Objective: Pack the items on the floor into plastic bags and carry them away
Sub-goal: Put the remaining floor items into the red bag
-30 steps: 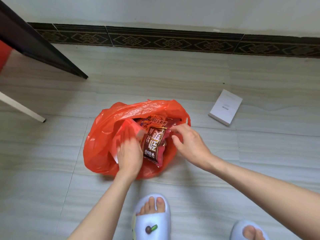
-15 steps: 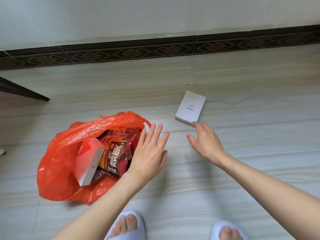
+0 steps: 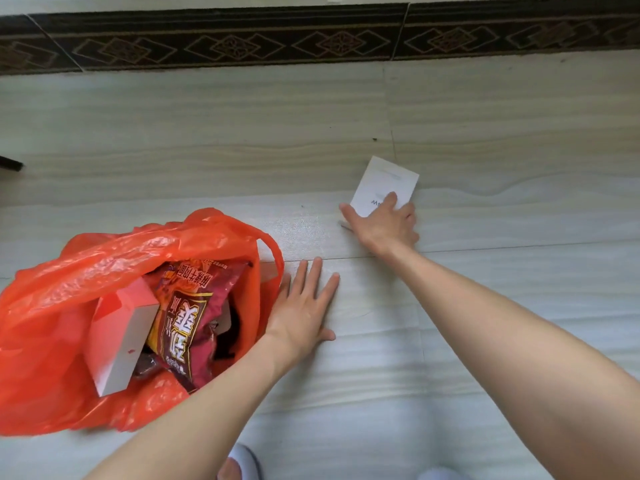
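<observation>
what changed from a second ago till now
Both hands left the red bag. The right hand reached out to the white box and now grips its near end; the left hand lies flat on the floor. The bag's snack packet and box stayed inside.

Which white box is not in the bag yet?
The flat white box on the floor under the right hand; the other white box is inside the orange plastic bag.
</observation>
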Demonstrator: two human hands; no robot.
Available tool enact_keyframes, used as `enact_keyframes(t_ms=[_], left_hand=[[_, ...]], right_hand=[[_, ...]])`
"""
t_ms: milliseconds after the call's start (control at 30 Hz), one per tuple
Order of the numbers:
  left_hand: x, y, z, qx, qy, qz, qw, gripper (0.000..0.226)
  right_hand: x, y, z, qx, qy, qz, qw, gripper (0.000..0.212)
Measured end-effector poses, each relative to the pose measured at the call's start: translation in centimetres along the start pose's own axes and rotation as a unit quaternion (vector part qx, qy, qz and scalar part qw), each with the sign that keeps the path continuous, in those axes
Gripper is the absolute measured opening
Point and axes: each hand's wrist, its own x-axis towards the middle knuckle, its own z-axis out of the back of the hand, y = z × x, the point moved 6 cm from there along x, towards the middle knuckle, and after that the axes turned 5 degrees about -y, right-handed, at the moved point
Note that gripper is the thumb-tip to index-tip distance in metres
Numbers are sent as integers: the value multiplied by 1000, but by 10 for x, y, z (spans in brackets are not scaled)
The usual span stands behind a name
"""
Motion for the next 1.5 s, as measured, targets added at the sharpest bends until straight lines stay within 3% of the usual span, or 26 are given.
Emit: enact_keyframes(t_ms=[167, 333, 500, 633, 733, 900, 1033, 1133, 1233, 1367, 1500], left_hand=[[2, 0, -2, -11, -4, 8, 1000, 94], [2, 2, 3, -15, 18, 8, 1000, 90], [-21, -9, 32, -54, 58, -29, 996, 59], [-82, -15, 61, -8, -70, -121, 990, 47], [-135, 12, 73, -44, -199, -87, 975, 42], [-234, 77, 76, -168, -349, 44, 921, 40], [-295, 146, 62, -228, -432, 207, 848, 43], [-305, 194, 37, -295, -409, 323, 801, 54], [-290, 224, 11, -446, -334, 377, 740, 75], [-270, 236, -4, -548, -283, 338, 710, 89], [-267, 238, -9, -576, -316, 331, 677, 72]], right_hand=[[10, 8, -8, -1, -31, -18, 999, 82], [-12, -11, 12, -51, 14, 95, 994, 71], [-67, -33, 56, -38, 49, 148, 987, 69], [-122, -25, 87, -44, 68, 208, 975, 70], [-173, -3, 96, -72, 101, 273, 954, 75], [-257, 39, 86, -135, 183, 391, 892, 79], [-298, 81, 53, -178, 183, 466, 847, 81], [-307, 115, 18, -167, 138, 487, 846, 75], [-301, 140, -12, -140, 37, 528, 837, 62], [-288, 129, -24, -28, -33, 491, 870, 44], [-248, 87, 0, 164, -83, 324, 928, 37]])
